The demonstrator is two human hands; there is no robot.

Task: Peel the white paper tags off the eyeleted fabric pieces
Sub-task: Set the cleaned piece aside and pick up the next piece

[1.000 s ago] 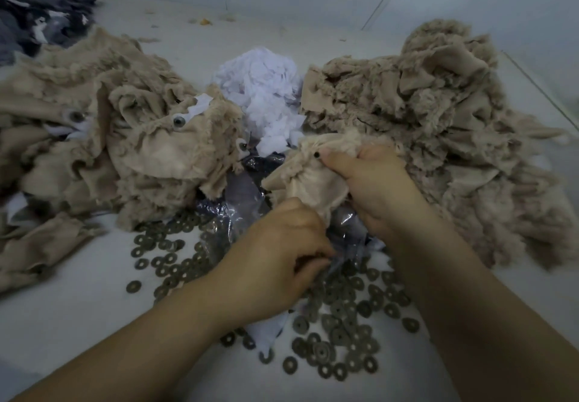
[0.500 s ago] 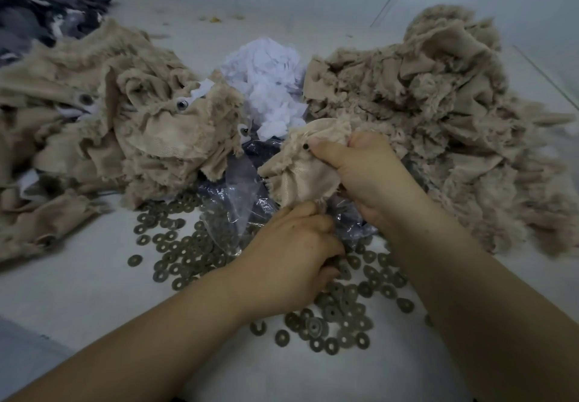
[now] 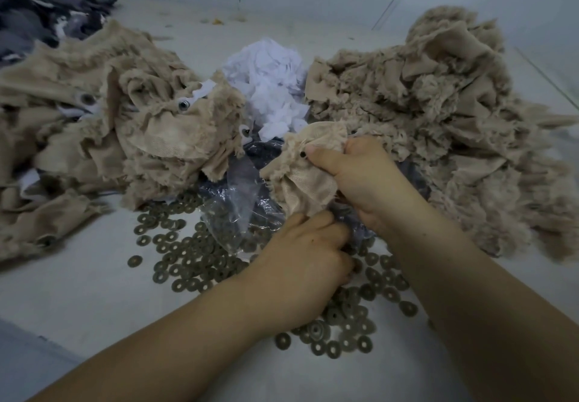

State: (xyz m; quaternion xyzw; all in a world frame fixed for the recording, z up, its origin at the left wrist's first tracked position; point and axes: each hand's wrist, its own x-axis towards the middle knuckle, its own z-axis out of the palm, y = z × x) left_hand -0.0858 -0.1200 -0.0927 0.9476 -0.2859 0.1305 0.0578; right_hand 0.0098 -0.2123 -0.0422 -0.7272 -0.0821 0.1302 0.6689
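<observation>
Her right hand (image 3: 360, 179) grips a tan fabric piece (image 3: 308, 176), thumb beside its eyelet (image 3: 303, 153). The left hand (image 3: 300, 263) pinches the piece's lower edge.

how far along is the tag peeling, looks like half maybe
Roughly midway, at a guess. Done: a heap of white paper sits at the back, and the right pile shows no tags. In hand: the right hand grips one fabric piece while the left hand holds its lower edge. Left: the left pile still shows white tags beside eyelets.

Garment workshop, heaped beige fabric pieces (image 3: 438, 113), loose metal washers (image 3: 194, 263), paper scraps (image 3: 269, 82)
</observation>
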